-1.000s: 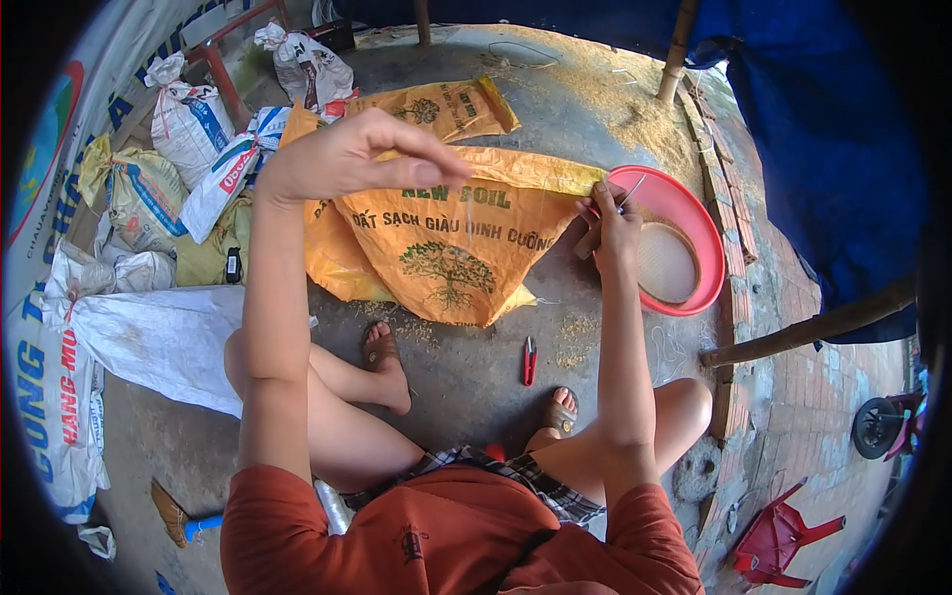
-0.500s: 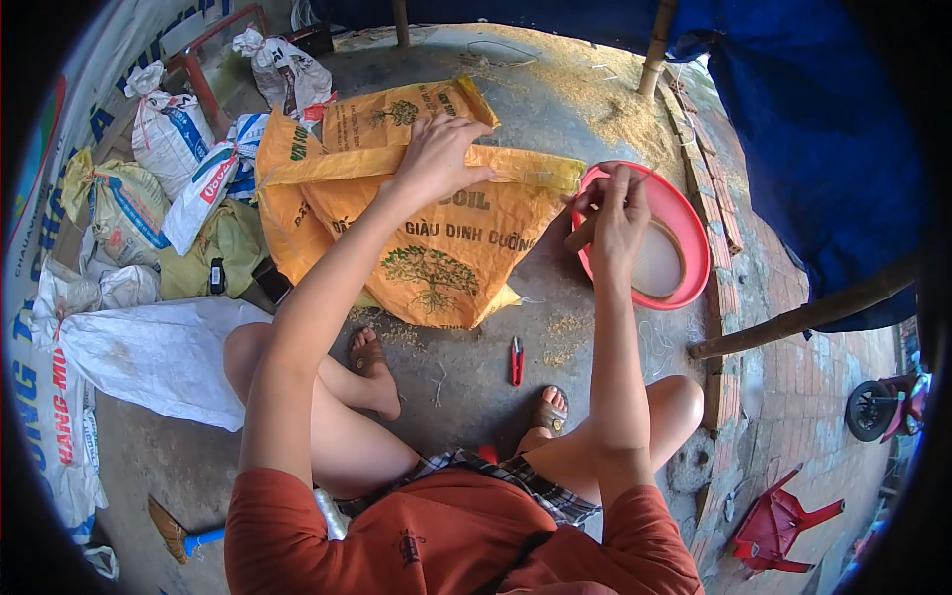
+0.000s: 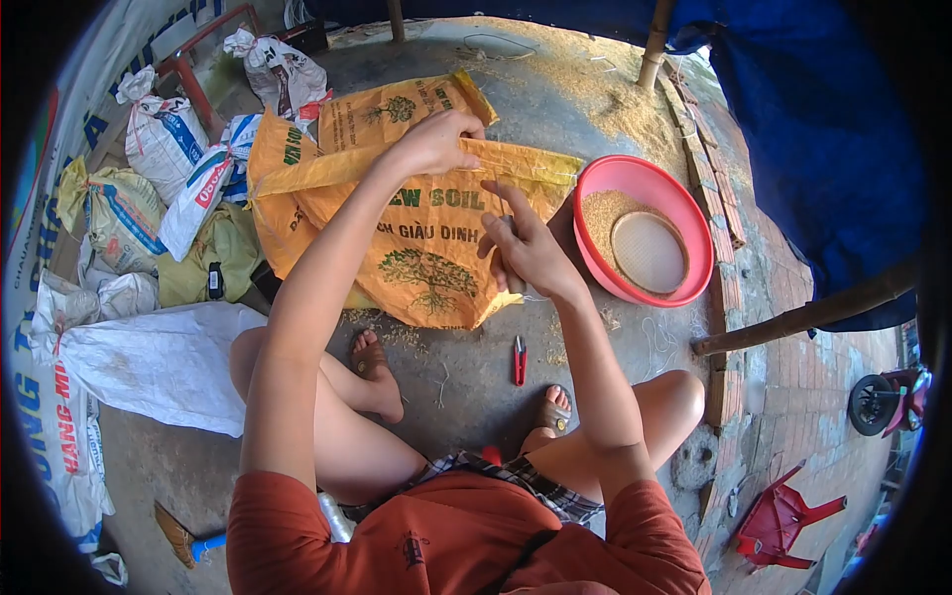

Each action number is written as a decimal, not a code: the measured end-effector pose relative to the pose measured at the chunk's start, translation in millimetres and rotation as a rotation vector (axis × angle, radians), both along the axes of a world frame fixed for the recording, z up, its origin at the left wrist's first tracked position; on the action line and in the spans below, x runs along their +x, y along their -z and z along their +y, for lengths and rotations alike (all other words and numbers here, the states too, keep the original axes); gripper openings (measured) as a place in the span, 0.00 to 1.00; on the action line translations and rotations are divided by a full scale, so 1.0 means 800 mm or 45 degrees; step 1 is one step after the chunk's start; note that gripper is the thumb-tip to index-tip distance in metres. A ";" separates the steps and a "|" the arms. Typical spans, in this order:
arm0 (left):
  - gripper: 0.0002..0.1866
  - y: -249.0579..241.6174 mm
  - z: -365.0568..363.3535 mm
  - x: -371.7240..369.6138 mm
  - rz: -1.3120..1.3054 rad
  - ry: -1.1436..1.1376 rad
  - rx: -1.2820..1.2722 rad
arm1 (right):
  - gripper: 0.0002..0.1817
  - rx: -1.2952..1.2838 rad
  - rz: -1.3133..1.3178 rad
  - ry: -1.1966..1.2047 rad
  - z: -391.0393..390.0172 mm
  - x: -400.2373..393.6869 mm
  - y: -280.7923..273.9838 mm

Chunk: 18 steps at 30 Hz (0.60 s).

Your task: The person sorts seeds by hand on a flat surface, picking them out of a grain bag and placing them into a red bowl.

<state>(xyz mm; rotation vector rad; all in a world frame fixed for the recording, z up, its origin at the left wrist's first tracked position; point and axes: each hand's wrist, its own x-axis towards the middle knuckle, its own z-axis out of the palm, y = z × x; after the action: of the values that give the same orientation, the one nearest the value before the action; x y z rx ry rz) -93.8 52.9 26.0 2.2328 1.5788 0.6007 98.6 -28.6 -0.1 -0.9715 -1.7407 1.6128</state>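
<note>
An orange soil sack [image 3: 426, 238] printed with a tree stands in front of me, its yellow-lined top edge folded over. My left hand [image 3: 436, 146] is closed on that folded edge near its middle. My right hand [image 3: 533, 256] is in front of the sack's right side, index finger stretched out toward the printed lettering and the other fingers loosely bent and apart. It overlaps the sack in this view. Behind the left hand, a second orange panel [image 3: 402, 107] with a smaller tree shows.
At the right, a pink basin [image 3: 700, 238] contains grain and a round sieve [image 3: 650, 253]. Red-handled snips [image 3: 519, 361] lie on the floor between my feet. Tied sacks [image 3: 164, 129] crowd the left, near a white sack [image 3: 169, 347]. A bamboo pole [image 3: 803, 309] juts in from the right.
My right hand has left the sack's right top corner near the basin, moving left and down with its fingers spreading. My left hand keeps its hold, shifted slightly left.
</note>
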 end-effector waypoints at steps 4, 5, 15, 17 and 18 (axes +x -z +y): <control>0.17 -0.008 -0.003 0.004 -0.008 0.048 -0.094 | 0.22 0.021 0.045 0.021 0.013 -0.002 0.016; 0.17 -0.008 -0.002 0.004 0.000 0.081 -0.090 | 0.21 0.001 0.076 0.035 0.015 -0.003 0.019; 0.16 -0.009 -0.008 0.006 -0.025 0.147 -0.083 | 0.18 -0.048 0.092 0.077 0.017 -0.006 0.024; 0.16 -0.009 -0.009 0.005 -0.023 0.147 -0.074 | 0.17 -0.053 0.097 0.078 0.017 -0.006 0.025; 0.17 -0.009 -0.010 0.005 -0.022 0.146 -0.065 | 0.17 -0.058 0.102 0.078 0.017 -0.007 0.025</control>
<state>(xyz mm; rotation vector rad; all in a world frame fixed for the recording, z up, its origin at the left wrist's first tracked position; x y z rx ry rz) -89.7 44.9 33.1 2.2561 1.4300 0.5394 93.3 -15.1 -20.3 -0.9591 -1.6122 1.6359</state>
